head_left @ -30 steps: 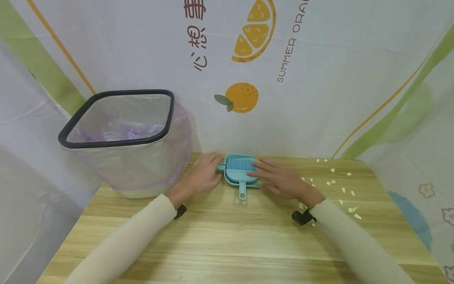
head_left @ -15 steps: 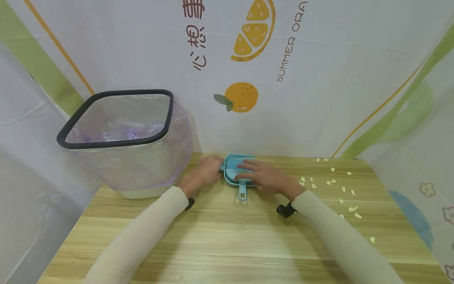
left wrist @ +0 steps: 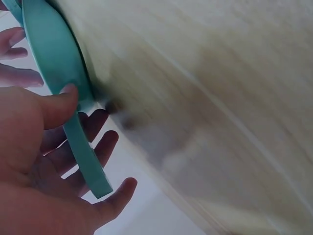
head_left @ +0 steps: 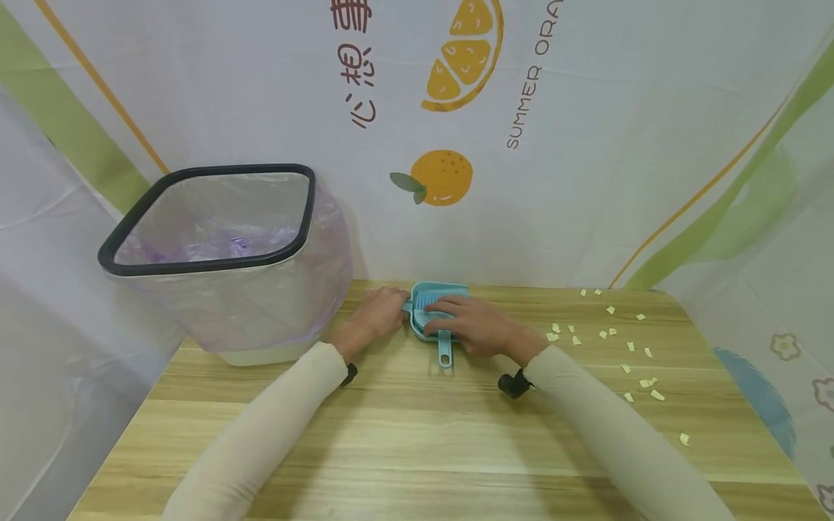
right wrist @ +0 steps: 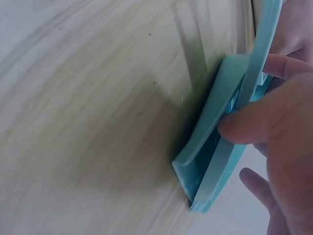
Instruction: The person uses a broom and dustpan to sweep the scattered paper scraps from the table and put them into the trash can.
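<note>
A light blue dustpan lies on the wooden table with a matching small brush set in it, the brush's handle toward me. My left hand holds the dustpan's handle at the left. In the left wrist view its thumb presses on the handle's base while the fingers pass behind. Over the brush is my right hand, gripping it; the right wrist view has the thumb against the brush's near side. That hand hides part of the bristles and the dustpan's right side.
A bin with a black rim and a purplish liner bag stands at the table's left. Several pale yellow scraps are scattered over the table's right side. A printed white cloth hangs behind the table.
My right hand has moved left onto the brush, its fingers bending around it. My left hand has closed in on the dustpan's handle. Dustpan and brush look nearly still.
</note>
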### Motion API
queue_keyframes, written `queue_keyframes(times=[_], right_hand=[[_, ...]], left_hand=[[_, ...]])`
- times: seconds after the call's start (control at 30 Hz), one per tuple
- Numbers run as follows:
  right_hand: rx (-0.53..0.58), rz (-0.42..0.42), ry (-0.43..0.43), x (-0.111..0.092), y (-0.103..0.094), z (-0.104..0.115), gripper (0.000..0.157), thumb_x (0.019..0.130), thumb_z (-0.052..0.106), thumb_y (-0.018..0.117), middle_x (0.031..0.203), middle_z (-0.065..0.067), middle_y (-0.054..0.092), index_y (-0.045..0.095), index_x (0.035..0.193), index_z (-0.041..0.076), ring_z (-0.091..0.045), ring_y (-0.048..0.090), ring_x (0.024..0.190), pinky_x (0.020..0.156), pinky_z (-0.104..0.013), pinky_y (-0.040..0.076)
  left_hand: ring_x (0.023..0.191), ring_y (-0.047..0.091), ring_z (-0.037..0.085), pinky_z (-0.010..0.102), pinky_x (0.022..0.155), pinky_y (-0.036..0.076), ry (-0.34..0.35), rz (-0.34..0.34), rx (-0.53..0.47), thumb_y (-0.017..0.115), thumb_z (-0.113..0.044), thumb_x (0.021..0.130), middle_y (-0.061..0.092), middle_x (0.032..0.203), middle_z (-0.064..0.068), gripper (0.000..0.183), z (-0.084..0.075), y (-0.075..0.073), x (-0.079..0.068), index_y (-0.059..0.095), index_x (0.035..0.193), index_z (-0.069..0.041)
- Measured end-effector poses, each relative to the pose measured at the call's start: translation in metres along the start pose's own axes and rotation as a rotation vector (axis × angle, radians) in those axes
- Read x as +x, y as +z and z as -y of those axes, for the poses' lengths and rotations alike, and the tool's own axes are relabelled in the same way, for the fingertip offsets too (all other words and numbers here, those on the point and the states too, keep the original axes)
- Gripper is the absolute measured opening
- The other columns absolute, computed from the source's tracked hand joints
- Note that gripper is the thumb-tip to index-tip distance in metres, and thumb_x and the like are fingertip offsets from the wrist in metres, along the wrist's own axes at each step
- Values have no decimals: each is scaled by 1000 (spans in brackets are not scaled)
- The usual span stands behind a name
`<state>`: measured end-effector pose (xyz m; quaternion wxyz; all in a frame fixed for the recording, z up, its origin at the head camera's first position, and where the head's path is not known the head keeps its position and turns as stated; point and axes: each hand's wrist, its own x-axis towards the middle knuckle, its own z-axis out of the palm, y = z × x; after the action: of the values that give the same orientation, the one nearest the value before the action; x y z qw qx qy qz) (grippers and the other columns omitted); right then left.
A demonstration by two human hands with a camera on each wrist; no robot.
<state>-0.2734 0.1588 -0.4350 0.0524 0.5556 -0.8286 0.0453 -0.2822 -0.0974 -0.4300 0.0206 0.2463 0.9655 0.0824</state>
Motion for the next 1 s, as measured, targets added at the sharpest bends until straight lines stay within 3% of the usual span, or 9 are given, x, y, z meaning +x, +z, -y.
queue_keyframes(times=[0.37,0.63,1.0], right_hand=[[-9,48,40,6,-3,5,38,101,-5,66,149,-10,65,73,129,20,-35,56,141,119,-51,44],[-27,88,87,8,-4,10,30,103,-2,67,151,-10,63,74,124,19,-34,56,144,119,-50,45],[-57,78,106,5,1,14,28,104,2,70,152,-9,64,76,125,19,-33,58,143,112,-49,52]], left_hand=[[136,59,45,61,115,45,2,32,-57,63,-13,112,62,148,24,44,3,5,-2,56,151,8],[138,55,45,64,115,42,-19,47,-125,60,-14,113,60,152,24,46,6,8,-2,54,155,6],[136,57,44,62,112,43,-7,36,-124,62,-15,113,62,150,24,46,6,10,-5,55,154,4]])
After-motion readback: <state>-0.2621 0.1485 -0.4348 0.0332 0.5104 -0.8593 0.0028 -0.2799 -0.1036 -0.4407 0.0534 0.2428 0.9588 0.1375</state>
